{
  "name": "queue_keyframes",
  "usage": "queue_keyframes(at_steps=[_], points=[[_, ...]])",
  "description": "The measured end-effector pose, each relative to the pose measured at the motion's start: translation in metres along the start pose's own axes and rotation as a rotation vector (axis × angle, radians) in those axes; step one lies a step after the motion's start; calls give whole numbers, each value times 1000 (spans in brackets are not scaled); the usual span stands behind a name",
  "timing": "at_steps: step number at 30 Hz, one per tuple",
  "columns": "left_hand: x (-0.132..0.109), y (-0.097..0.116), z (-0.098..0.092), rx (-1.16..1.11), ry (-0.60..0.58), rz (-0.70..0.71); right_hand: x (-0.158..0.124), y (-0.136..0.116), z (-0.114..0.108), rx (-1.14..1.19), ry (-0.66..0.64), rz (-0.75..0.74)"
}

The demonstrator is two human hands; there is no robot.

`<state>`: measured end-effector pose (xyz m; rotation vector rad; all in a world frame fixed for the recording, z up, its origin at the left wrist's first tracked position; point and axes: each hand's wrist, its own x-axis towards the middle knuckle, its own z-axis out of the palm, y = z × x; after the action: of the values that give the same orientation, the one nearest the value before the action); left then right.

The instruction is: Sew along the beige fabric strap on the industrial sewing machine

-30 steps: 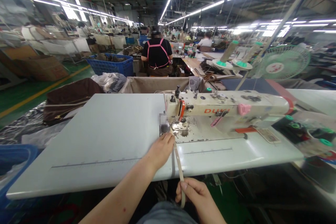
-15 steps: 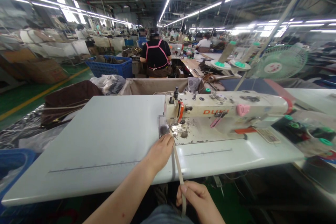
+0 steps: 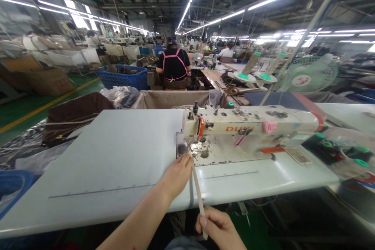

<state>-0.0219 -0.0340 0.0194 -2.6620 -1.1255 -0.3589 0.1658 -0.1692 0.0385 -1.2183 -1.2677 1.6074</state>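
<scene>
A narrow beige strap [image 3: 197, 188] runs from the needle area of a white sewing machine [image 3: 249, 125] down over the table's front edge. Close to the presser foot, my left hand [image 3: 182, 172] is closed on the strap, its fingertips just in front of the metal needle plate [image 3: 199, 147]. My right hand [image 3: 215, 224] pinches the strap between thumb and fingers, below the table edge and near the strap's lower end. Between the two hands the strap looks straight. My left fingers hide part of it.
The white tabletop [image 3: 117, 156] carries a printed ruler line. Thread cones [image 3: 356, 168] and a green fan [image 3: 310, 78] stand at the right. A beige fabric-lined bin [image 3: 175, 99] lies behind the table, with a seated person [image 3: 175, 66] beyond. Brown fabric [image 3: 73, 115] is at left.
The view has shifted slightly, so the table appears a little lower. A shorter tail of strap shows below my right hand. Both hands keep their hold on the strap.
</scene>
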Motion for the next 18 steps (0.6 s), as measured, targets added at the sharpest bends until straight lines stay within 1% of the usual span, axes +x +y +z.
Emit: queue_keyframes(at_steps=[2,4,6,8,10,12,15,18], points=[[0,0,-1,-6,5,0,3,3,-1,-64,5,-60],[1,0,-2,-18,11,-1,6,8,0,-113,48,-120],[1,0,-2,-24,11,5,8,11,1,-130,97,-136],[1,0,-1,-29,7,12,8,9,2,-71,118,-75],[0,0,-1,-33,2,-2,6,2,4,45,106,14],[1,0,-1,-34,-4,-17,4,-4,5,136,85,72],[1,0,-1,-25,-2,-5,2,-10,6,133,67,78],[1,0,-1,-25,18,-3,0,-9,6,119,73,87]])
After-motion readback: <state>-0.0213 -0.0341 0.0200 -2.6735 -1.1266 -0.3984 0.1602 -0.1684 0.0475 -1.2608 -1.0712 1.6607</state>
